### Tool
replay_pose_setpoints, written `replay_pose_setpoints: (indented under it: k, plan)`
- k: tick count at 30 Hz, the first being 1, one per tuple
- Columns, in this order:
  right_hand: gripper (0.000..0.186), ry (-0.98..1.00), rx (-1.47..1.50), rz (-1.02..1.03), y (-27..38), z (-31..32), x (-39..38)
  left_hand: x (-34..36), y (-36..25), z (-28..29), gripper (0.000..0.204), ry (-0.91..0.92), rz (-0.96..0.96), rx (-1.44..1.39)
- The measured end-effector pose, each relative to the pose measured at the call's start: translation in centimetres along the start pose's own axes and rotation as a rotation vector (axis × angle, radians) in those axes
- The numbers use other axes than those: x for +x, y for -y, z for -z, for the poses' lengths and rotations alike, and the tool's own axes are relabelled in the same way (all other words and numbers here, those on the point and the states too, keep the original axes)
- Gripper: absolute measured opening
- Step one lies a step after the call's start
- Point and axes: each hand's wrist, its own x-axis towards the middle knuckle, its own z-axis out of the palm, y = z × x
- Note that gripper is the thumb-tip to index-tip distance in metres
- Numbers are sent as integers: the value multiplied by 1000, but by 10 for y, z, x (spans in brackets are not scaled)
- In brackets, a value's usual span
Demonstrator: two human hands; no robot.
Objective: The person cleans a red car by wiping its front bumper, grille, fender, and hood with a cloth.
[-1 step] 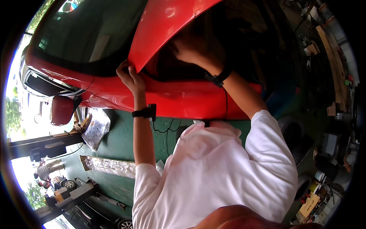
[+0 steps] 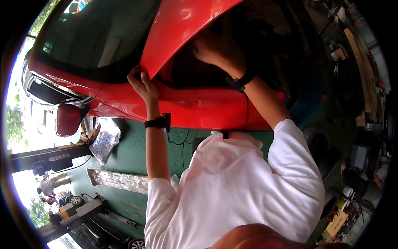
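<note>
The raised red car hood (image 2: 176,35) slants across the top of the head view, with its pointed rear corner low beside the dark windshield (image 2: 91,41). My left hand (image 2: 144,86) is closed at that corner, thumb and fingers against its edge. My right hand (image 2: 213,52) reaches under the hood into the dark engine bay (image 2: 265,54). Shadow hides its fingers and whatever they may touch. Below both hands runs the red fender (image 2: 199,107). Each wrist wears a black strap, and a thin cable hangs near the left one.
A red side mirror (image 2: 68,119) juts out at the left. Foil-like silver wrapping (image 2: 120,180) lies on the green floor (image 2: 124,141) near lift arms (image 2: 74,218). Tires (image 2: 317,143), boards (image 2: 358,70) and loose clutter stand at the right. Another person (image 2: 54,182) is far left.
My right hand and wrist have shifted slightly to the right under the hood. My left hand stays at the hood's corner.
</note>
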Motion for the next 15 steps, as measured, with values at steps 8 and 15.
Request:
replay_pose_setpoints:
  k: [8,15]
  plan:
    - [53,-573,168,-76,-63,-2,36,2,-4,-5,26,-17,-90,156]
    - [19,-482,-96,18,-28,-41,35,4,-10,-10,29,-2,-109,169]
